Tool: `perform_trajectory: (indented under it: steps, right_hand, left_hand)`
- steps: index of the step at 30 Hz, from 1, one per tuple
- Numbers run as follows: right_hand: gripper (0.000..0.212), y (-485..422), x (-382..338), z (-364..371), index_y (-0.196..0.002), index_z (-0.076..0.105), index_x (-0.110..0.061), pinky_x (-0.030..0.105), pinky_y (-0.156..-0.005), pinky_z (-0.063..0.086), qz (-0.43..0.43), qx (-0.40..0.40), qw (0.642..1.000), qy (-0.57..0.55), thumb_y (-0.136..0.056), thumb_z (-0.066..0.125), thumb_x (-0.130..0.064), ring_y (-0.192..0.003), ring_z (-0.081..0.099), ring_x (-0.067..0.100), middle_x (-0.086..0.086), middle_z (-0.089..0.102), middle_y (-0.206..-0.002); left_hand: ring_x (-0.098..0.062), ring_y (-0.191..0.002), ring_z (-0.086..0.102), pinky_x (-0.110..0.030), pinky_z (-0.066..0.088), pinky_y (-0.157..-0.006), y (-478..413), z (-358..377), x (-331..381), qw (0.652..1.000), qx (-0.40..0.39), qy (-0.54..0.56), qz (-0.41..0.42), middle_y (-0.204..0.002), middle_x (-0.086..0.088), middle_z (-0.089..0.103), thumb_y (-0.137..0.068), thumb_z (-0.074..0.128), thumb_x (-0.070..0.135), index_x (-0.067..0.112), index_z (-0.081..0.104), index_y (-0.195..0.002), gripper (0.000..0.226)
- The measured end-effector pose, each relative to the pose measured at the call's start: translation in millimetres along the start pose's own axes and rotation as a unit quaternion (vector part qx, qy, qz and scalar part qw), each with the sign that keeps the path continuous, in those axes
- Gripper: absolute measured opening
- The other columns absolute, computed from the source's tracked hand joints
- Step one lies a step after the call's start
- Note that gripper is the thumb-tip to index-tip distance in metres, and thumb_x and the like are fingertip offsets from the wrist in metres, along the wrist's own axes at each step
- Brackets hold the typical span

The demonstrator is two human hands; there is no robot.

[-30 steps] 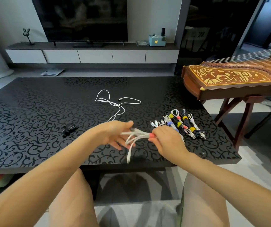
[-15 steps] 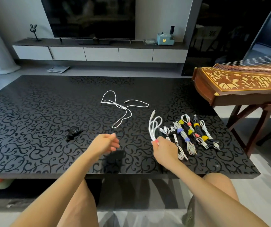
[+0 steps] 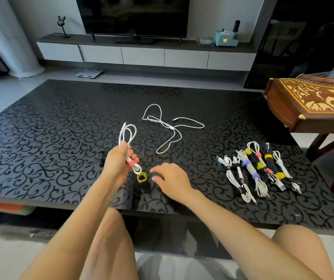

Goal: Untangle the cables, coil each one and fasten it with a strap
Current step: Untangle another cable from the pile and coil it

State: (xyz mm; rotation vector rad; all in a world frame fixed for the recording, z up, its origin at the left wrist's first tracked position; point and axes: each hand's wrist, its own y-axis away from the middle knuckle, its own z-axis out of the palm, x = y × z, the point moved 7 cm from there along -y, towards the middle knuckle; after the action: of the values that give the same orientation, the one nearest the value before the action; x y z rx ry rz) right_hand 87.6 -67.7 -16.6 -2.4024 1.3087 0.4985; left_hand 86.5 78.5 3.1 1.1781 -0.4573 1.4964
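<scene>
A living room is showing behind a glossy black counter (image 3: 40, 138) patterned with scrolls, and a television (image 3: 133, 15) is standing on a low cabinet at the far wall. A yellow-green strap (image 3: 142, 176), rolled into a ring, is lying on the counter near its front edge. Just left of that ring and above it, the left hand (image 3: 116, 160) is gripping a coiled white cable (image 3: 128, 134), fingers and thumb curling round the coil's lower half. The loops are rising out of the fist. A pink strap (image 3: 131, 164) is binding the coil beside the fingers, and the bottom loop is hanging right at the ring. The left forearm is rising steeply from the lap.

Just right of the ring, the right hand (image 3: 172, 178) is lying palm down, holding nothing, fingers relaxed and reaching toward the ring; whether they are touching the counter is hard to tell. Beyond the ring, a loose white cable (image 3: 170, 128) is sprawling on the counter. Well right of the ring, strapped bundles (image 3: 257, 170) are lying in a row.
</scene>
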Motion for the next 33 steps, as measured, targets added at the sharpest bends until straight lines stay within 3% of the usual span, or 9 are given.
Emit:
perform_trajectory:
  steps: [3,5,8,12,16,20,23,28,33]
  right_hand:
    - [0.028,-17,-18,36,-0.105,0.065,-0.015,0.039,-0.066,0.041,-0.078,-0.016,0.985,0.155,-0.08,0.072,-0.027,-0.086,0.056,0.033,0.012,0.059,-0.095]
    - [0.018,-23,-16,39,-0.087,0.063,-0.012,0.036,-0.061,0.039,-0.046,0.013,0.987,0.155,-0.08,0.074,-0.025,-0.08,0.056,0.031,0.01,0.058,-0.087]
    - [0.019,-15,2,33,-0.078,0.058,-0.014,0.035,-0.071,0.04,0.09,-0.028,0.994,-0.062,-0.092,0.057,-0.027,-0.085,0.053,0.023,0.006,0.056,-0.087]
    - [0.021,18,-2,-3,-0.071,0.064,-0.016,0.018,-0.058,0.039,0.154,-0.047,0.92,-0.356,-0.091,0.06,-0.019,-0.06,0.047,0.004,-0.009,0.055,-0.063]
    - [0.022,41,-7,-40,-0.071,0.069,-0.018,0.021,-0.052,0.033,0.142,-0.043,0.904,-0.401,-0.088,0.059,-0.009,-0.05,0.041,0.005,-0.01,0.05,-0.051]
    - [0.021,58,-9,-68,-0.079,0.07,-0.02,0.014,-0.054,0.038,0.125,-0.019,0.888,-0.442,-0.087,0.063,-0.002,-0.052,0.047,-0.002,-0.012,0.058,-0.056]
    - [0.012,71,-8,-83,-0.084,0.069,-0.018,0.022,-0.063,0.046,0.094,-0.001,0.888,-0.45,-0.089,0.063,-0.009,-0.068,0.055,0.006,-0.007,0.064,-0.07]
    - [0.007,91,-6,-114,-0.092,0.066,-0.01,0.018,-0.068,0.047,0.056,0.036,0.85,-0.522,-0.085,0.064,-0.013,-0.08,0.059,0.007,-0.003,0.065,-0.089]
    - [0.032,107,-4,-115,-0.08,0.057,-0.003,0.024,-0.053,0.045,0.121,0.004,0.789,-0.602,-0.085,0.064,-0.034,-0.068,0.053,0.013,0.003,0.05,-0.071]
  left_hand:
    - [-0.005,-0.041,0.026,-0.014,0.027,-0.039,1,-20,4,0.998,0.006,-0.056,-0.013,-0.058,0.004,0.027,-0.104,0.032,0.026,0.015,0.037,-0.074,0.033]
    - [-0.004,-0.04,0.024,-0.015,0.023,-0.039,7,-26,1,0.996,-0.003,-0.089,-0.019,-0.052,0.007,0.028,-0.103,0.035,0.024,0.016,0.037,-0.072,0.033]
    - [-0.005,-0.041,0.023,-0.017,0.02,-0.038,15,-26,-11,0.984,-0.029,-0.174,-0.022,-0.054,0.006,0.026,-0.101,0.043,0.02,0.019,0.033,-0.068,0.034]
    - [-0.007,-0.044,0.027,-0.018,0.021,-0.039,38,-3,-24,0.957,-0.103,-0.269,0.019,-0.056,0.0,0.036,-0.089,0.064,0.019,0.014,0.049,-0.069,0.025]
    - [-0.005,-0.042,0.034,-0.016,0.025,-0.038,65,32,-26,0.949,-0.167,-0.263,0.048,-0.053,0.001,0.048,-0.078,0.073,0.008,0.006,0.065,-0.078,0.008]
    - [-0.004,-0.036,0.029,-0.016,0.022,-0.035,76,56,-25,0.947,-0.192,-0.258,0.02,-0.048,0.002,0.039,-0.079,0.073,0.01,-0.008,0.061,-0.081,0.022]
    - [-0.005,-0.035,0.024,-0.017,0.019,-0.034,80,66,-22,0.957,-0.171,-0.234,0.011,-0.043,0.006,0.031,-0.088,0.061,0.007,0.005,0.052,-0.072,0.019]
    - [-0.006,-0.037,0.023,-0.018,0.02,-0.035,92,81,-21,0.95,-0.159,-0.265,0.052,-0.046,0.005,0.029,-0.09,0.058,0.005,0.009,0.047,-0.065,0.028]
    - [-0.006,-0.04,0.022,-0.017,0.02,-0.035,106,102,-13,0.967,-0.152,-0.196,0.065,-0.049,0.007,0.028,-0.092,0.058,0.011,0.011,0.044,-0.073,0.024]
